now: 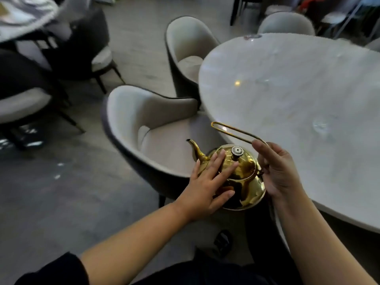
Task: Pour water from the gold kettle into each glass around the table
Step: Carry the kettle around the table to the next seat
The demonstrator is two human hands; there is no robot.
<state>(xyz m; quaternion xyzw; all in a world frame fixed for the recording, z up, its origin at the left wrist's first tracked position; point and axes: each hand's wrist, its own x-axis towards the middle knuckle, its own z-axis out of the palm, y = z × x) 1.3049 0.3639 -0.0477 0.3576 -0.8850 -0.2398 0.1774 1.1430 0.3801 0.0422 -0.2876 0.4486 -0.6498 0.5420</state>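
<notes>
The gold kettle (243, 179) hangs in the air beside the near-left edge of the white marble table (287, 95), spout pointing left over a chair seat. My right hand (277, 169) grips its thin wire handle, which tilts up to the left. My left hand (207, 182) lies flat with fingers spread on the kettle's lid and side, next to the silver knob. A clear glass (320, 125) stands on the table to the right, blurred. Another faint glass (263, 81) shows further back, and a third glass (253, 36) is at the far edge.
Two grey cushioned chairs (152, 128) (189, 52) stand tucked along the table's left side, and a third chair (286, 22) is at the far end. Another table and dark chairs (26, 83) fill the left background. The floor is grey.
</notes>
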